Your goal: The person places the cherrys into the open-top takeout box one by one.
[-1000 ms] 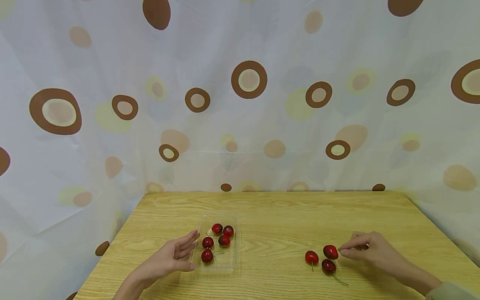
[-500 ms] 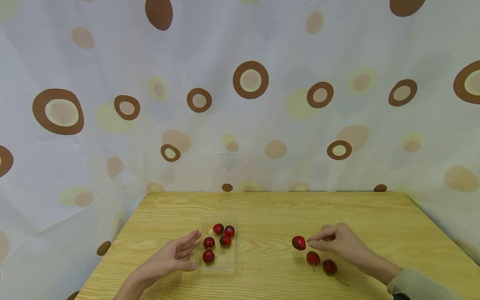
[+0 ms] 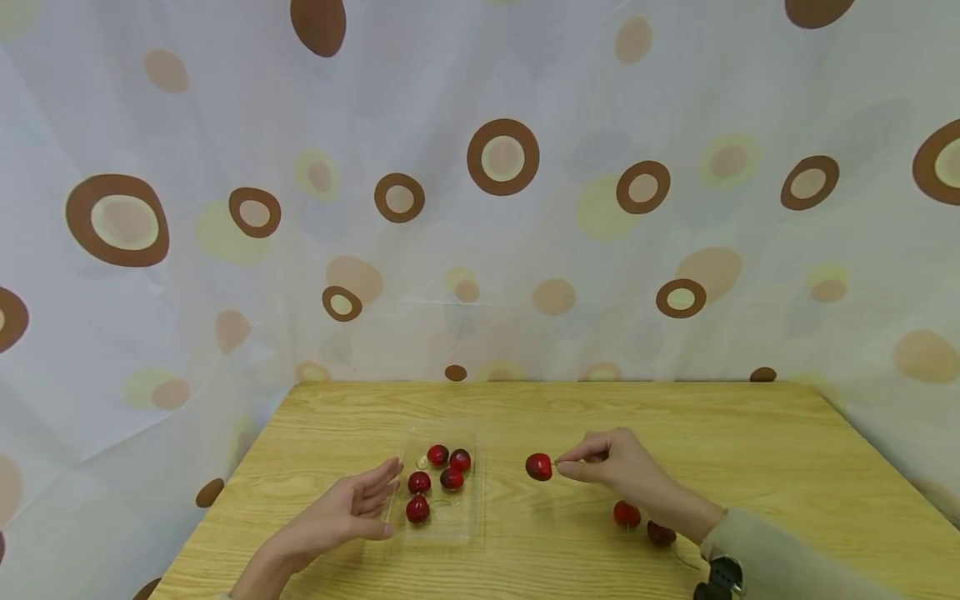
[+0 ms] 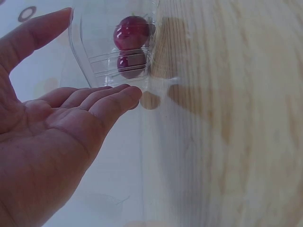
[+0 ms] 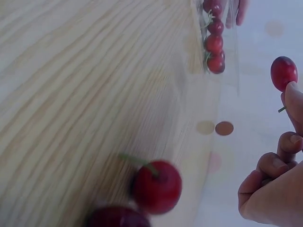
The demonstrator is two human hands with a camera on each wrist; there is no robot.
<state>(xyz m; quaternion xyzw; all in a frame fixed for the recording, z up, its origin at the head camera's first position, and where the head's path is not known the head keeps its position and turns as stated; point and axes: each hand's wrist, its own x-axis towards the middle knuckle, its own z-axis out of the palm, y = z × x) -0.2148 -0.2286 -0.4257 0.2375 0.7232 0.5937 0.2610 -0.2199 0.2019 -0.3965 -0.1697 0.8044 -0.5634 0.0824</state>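
Observation:
Between thumb and fingertips my right hand (image 3: 626, 468) pinches the stem of a red cherry (image 3: 538, 467), carried above the table right of a clear plastic box (image 3: 457, 529). Inside that box lie several dark red cherries (image 3: 418, 509). At the box's left side, my left hand (image 3: 333, 515) has its thumb and fingers spread, fingertips right at the wall. The left wrist view shows the palm (image 4: 52, 137) bare beside the box (image 4: 85, 56). In the right wrist view the pinched cherry (image 5: 284, 73) hangs clear of everything else, its green stem end poking out below the thumb.
Two more cherries lie on the wooden table (image 3: 540, 558): one red cherry (image 3: 627, 514) and one darker cherry (image 3: 661, 533), partly behind the right forearm. A patterned curtain (image 3: 555, 250) stands behind the table. The right wrist wears a black watch (image 3: 722, 577).
My right hand has lifted the cherry from beside the other two and carried it left toward the clear box. The left hand has stayed in place.

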